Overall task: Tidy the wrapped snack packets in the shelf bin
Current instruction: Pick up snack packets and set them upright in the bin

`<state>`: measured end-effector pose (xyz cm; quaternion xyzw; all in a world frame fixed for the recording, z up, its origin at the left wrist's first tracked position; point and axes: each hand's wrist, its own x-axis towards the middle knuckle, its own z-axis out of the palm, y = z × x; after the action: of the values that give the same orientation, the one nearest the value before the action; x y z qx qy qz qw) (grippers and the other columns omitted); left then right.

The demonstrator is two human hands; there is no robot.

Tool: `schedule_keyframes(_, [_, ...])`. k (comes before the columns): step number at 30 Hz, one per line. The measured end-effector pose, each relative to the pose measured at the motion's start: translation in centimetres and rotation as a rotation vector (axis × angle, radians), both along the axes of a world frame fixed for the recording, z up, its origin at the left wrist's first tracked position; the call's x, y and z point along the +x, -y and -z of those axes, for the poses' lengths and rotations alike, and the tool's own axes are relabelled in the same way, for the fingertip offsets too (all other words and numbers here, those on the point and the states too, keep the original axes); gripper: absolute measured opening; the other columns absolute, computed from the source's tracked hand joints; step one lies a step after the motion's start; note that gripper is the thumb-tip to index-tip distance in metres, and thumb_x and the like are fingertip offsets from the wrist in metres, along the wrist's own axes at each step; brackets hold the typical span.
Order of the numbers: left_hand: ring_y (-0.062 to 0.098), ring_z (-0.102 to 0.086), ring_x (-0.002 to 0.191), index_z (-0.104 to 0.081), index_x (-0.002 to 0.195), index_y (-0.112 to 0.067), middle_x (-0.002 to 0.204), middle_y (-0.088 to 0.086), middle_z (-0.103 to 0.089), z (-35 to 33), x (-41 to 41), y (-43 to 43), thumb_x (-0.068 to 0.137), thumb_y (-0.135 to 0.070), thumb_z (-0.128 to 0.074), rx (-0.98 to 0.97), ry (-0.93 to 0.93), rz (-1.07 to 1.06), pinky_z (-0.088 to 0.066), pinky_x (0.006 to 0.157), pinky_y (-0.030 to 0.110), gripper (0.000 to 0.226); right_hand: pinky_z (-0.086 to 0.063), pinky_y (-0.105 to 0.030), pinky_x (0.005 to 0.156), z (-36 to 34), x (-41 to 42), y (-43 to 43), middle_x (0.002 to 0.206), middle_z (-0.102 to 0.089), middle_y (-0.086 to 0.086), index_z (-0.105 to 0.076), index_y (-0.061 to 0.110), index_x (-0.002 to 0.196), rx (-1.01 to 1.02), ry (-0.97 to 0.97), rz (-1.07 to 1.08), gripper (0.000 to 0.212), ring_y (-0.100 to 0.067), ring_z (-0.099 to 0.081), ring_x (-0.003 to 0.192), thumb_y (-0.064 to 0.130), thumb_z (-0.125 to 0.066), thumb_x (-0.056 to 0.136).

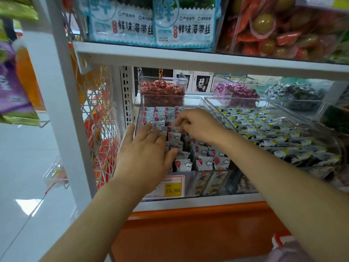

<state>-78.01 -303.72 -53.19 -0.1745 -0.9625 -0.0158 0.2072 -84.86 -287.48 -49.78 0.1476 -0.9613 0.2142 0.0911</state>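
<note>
Clear plastic shelf bin (138, 114), seated on the white shelf (207, 202), holds the snack packets (204, 163): grey-white wrappers with a red spot and cloud print, standing on edge in rows. Left grip (145, 148) is released, fingers straight and spread, lying flat on the packets at the bin's left side with the thumb resting on the next row. Right grip (198, 125), further back near the bin's middle, has fingers curled down and pinches a packet's top edge; just beside it on the right stands a neighbouring bin (213, 106) of black-and-yellow packets.
</note>
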Motion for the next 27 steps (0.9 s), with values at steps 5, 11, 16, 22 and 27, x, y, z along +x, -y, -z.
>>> schedule_keyframes(5, [0.018,-0.013,0.143,-0.041,0.139,-0.022,0.148,-0.002,-0.037,-0.3,0.0,0.0,0.083,-0.057,-0.003,0.032,0.014,0.005,-0.001,0.116,0.043,0.076,-0.048,-0.030,0.082,-0.1,-1.6,-0.1,0.100,-0.068,-0.003,-0.068,0.013,0.097,-0.056,-0.132,0.046,0.017,-0.017,-0.061,0.093,0.005,-0.056,0.089])
schedule_keyframes(11, [0.017,-0.012,0.143,-0.039,0.139,-0.022,0.148,-0.002,-0.037,-0.4,0.2,0.2,0.087,-0.057,-0.008,0.047,0.028,0.023,0.001,0.117,0.042,0.070,-0.034,-0.030,0.077,0.0,-3.1,1.1,0.094,-0.064,0.006,-0.069,0.020,0.088,0.323,-0.127,0.039,0.012,-0.018,-0.043,0.109,0.031,-0.067,0.084])
schedule_keyframes(16, [0.015,-0.016,0.141,-0.041,0.137,-0.022,0.145,-0.004,-0.038,-0.5,0.2,0.4,0.094,-0.050,-0.027,0.165,0.033,0.063,0.003,0.116,0.039,0.053,-0.041,-0.028,0.071,-1.2,-1.6,0.4,0.077,-0.055,0.010,-0.060,0.015,0.078,-0.125,-0.172,0.021,0.010,-0.007,-0.052,0.074,0.018,-0.064,0.087])
schedule_keyframes(22, [0.022,-0.031,0.136,-0.050,0.132,-0.014,0.138,0.002,-0.049,-1.0,0.8,0.5,0.094,-0.033,-0.044,0.328,-0.080,0.093,-0.006,0.116,0.040,0.043,-0.047,-0.040,0.067,-0.7,3.7,-1.1,0.090,-0.057,-0.012,-0.051,0.008,0.084,-0.532,-0.478,0.146,0.011,-0.028,-0.057,0.078,0.012,-0.053,0.094])
schedule_keyframes(27, [0.029,-0.047,0.121,-0.060,0.121,-0.007,0.126,0.008,-0.059,-1.1,1.9,0.0,0.090,-0.019,-0.056,0.417,-0.209,0.113,-0.032,0.104,0.041,0.033,-0.052,-0.033,0.061,-0.7,7.7,-2.3,0.087,-0.058,-0.007,-0.047,0.018,0.080,-0.736,-0.474,0.239,0.016,-0.022,-0.064,0.069,0.013,-0.051,0.095])
